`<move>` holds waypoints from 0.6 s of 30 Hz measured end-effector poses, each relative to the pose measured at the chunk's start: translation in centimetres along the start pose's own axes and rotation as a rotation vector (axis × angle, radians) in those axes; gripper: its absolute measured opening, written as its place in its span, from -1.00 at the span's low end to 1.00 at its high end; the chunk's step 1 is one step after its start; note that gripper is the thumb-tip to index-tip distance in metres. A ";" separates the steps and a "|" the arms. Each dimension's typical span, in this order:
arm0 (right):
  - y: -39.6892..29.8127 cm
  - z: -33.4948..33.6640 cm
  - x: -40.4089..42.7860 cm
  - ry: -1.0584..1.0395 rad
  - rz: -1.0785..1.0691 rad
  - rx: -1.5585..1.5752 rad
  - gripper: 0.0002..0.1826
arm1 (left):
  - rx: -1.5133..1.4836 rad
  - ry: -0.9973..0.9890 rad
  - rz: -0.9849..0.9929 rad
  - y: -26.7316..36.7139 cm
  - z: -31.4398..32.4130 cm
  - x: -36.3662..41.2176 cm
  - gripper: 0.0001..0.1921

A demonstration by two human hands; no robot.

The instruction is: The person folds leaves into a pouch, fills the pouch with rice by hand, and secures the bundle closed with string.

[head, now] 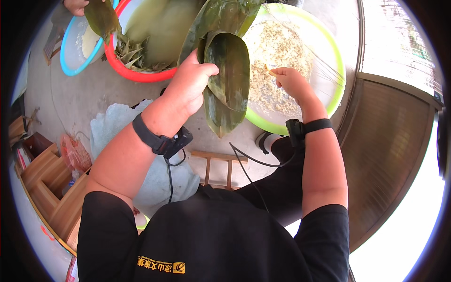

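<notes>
Several broad green leaves [229, 74] are gripped in my left hand [190, 83], overlapped and curled into a hollow near my thumb. What lies inside the hollow, if anything, I cannot tell. To the right, my right hand [290, 83] pinches the end of a small yellowish stick or handle [270, 72] over a grain mixture that looks like rice [278, 42]. The mixture lies in a white basin with a lime-green rim [338, 60]. Thin strings [322, 65] hang across the basin's right side.
A red-rimmed basin [141, 76] holds cloudy water and leaves [132, 53]. Beyond it stands a blue-rimmed basin [63, 53] with pale contents. Another person's hand [75, 6] is at the upper left, near a leaf [100, 17]. A wooden stool [218, 156] and black cable [253, 160] are below.
</notes>
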State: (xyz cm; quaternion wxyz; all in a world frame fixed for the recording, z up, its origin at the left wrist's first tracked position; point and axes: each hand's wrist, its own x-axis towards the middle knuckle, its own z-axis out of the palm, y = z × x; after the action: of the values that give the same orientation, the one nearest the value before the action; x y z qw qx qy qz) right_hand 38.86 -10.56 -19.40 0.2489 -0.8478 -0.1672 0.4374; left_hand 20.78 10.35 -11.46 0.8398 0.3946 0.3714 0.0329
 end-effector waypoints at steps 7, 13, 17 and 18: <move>-1.7 0.1 -1.9 0.121 -0.220 -0.496 -0.58 | 0.071 -0.013 0.064 -0.5 -0.6 0.5 -0.54; -0.8 -2.4 -2.4 0.289 -0.127 -0.713 -0.63 | 0.066 -0.014 0.064 -0.3 -0.1 0.2 -0.51; 1.2 -1.3 -1.1 0.124 -0.019 -0.477 -0.61 | 0.058 -0.018 0.069 -0.1 0.3 -0.1 -0.51; 0.9 -0.6 -1.0 0.076 -0.006 -0.367 -0.60 | 0.026 -0.012 0.032 -0.1 0.3 -0.2 -0.51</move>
State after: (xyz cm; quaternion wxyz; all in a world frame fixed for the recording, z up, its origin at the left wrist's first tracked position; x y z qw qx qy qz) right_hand 38.84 -12.00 -18.95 0.0975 -0.8944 -0.2370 0.3666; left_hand 20.80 10.05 -11.26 0.8363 0.4115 0.3603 0.0393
